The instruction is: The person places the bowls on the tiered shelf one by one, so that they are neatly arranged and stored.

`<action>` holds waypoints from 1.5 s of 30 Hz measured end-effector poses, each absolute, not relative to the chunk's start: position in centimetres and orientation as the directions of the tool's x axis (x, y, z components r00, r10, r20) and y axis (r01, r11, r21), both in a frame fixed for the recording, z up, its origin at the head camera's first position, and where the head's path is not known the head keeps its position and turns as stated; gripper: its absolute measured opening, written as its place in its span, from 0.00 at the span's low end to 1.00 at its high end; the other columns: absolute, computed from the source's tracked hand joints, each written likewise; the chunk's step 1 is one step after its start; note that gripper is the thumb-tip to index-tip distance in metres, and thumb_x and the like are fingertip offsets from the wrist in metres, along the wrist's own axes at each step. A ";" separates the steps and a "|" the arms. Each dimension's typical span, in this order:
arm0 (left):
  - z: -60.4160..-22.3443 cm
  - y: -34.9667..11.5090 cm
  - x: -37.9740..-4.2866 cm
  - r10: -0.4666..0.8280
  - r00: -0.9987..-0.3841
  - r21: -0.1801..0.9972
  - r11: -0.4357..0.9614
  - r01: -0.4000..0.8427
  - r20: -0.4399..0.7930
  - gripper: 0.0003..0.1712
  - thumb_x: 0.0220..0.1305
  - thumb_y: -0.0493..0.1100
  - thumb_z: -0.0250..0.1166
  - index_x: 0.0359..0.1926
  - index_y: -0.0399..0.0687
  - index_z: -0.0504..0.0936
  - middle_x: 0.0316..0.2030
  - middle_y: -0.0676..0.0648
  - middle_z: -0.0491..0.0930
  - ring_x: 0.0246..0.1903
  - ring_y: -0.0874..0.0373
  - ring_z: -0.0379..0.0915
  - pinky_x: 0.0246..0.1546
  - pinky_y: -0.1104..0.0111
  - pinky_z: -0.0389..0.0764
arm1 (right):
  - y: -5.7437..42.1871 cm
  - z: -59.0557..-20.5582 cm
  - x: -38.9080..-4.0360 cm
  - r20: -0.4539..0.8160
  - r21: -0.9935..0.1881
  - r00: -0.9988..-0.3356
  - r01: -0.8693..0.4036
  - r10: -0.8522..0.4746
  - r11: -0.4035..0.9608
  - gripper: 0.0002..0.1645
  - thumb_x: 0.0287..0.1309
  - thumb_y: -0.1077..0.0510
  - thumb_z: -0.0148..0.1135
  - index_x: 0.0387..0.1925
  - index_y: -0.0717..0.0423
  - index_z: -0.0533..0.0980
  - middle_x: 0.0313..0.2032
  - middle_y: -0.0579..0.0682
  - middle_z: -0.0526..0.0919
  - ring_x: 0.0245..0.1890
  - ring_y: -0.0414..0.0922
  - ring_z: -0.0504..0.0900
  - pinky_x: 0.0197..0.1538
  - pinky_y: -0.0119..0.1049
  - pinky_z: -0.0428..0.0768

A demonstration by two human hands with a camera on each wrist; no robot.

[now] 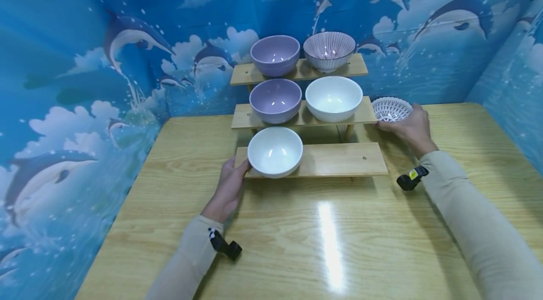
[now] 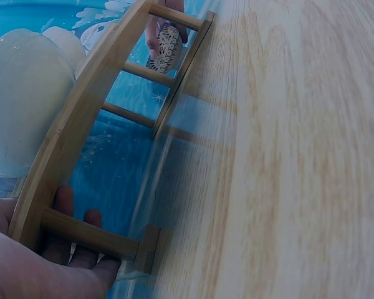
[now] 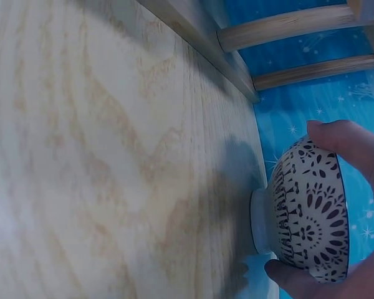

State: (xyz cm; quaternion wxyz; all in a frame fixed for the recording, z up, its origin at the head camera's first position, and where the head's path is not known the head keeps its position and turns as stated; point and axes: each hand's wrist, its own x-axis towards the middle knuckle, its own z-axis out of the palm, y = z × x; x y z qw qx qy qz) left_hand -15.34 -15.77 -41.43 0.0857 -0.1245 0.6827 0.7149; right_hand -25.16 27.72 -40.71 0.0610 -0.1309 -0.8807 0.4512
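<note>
A three-step wooden display stand (image 1: 339, 159) stands against the back. My left hand (image 1: 226, 187) grips the left end of its lowest board, close beside a white bowl (image 1: 275, 152). In the left wrist view, the fingers (image 2: 93, 218) reach under that board around a leg. Off the stand's right side, my right hand (image 1: 409, 130) holds a bowl with a dark floral pattern (image 1: 391, 109) between thumb and fingers. In the right wrist view this patterned bowl (image 3: 311, 205) is upright, its foot at the table surface.
Two purple bowls (image 1: 275, 101) sit on the left of the upper steps. Right of them are another white bowl (image 1: 333, 98) and a striped bowl (image 1: 329, 51). A dolphin-print backdrop (image 1: 203, 17) borders the wooden table (image 1: 271, 234).
</note>
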 end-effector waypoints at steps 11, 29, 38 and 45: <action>-41.6 -15.8 -15.4 -0.043 -0.958 0.957 -0.068 -0.281 -0.284 0.22 0.73 0.46 0.61 0.62 0.42 0.73 0.59 0.46 0.74 0.62 0.55 0.69 0.68 0.63 0.68 | 27.6 -40.2 -24.4 -0.053 -0.802 -0.955 0.216 0.293 0.557 0.74 0.47 0.48 0.81 0.76 0.73 0.40 0.72 0.76 0.51 0.72 0.70 0.55 0.74 0.60 0.58; -41.6 -15.7 -15.5 -0.055 -0.953 0.953 -0.071 -0.294 -0.298 0.21 0.74 0.46 0.60 0.62 0.43 0.73 0.59 0.47 0.74 0.62 0.56 0.69 0.67 0.64 0.69 | 28.2 -37.5 -21.4 -0.036 -0.830 -0.962 0.180 0.271 0.527 0.82 0.41 0.43 0.85 0.78 0.66 0.36 0.76 0.72 0.45 0.74 0.68 0.49 0.74 0.62 0.54; -41.4 -15.7 -15.5 -0.057 -0.955 0.955 -0.065 -0.289 -0.292 0.21 0.74 0.46 0.60 0.62 0.43 0.73 0.59 0.47 0.74 0.63 0.56 0.69 0.67 0.63 0.68 | 28.1 -35.8 -19.4 -0.008 -0.838 -0.966 0.147 0.257 0.525 0.82 0.41 0.41 0.84 0.79 0.64 0.36 0.76 0.69 0.46 0.73 0.69 0.54 0.72 0.63 0.59; -41.5 -15.7 -15.5 -0.053 -0.955 0.955 -0.060 -0.289 -0.292 0.21 0.74 0.45 0.60 0.62 0.40 0.73 0.59 0.45 0.73 0.62 0.54 0.68 0.68 0.62 0.68 | 27.9 -34.9 -17.6 -0.012 -0.844 -0.972 0.135 0.234 0.518 0.80 0.44 0.40 0.82 0.80 0.60 0.35 0.77 0.66 0.44 0.73 0.67 0.54 0.70 0.65 0.62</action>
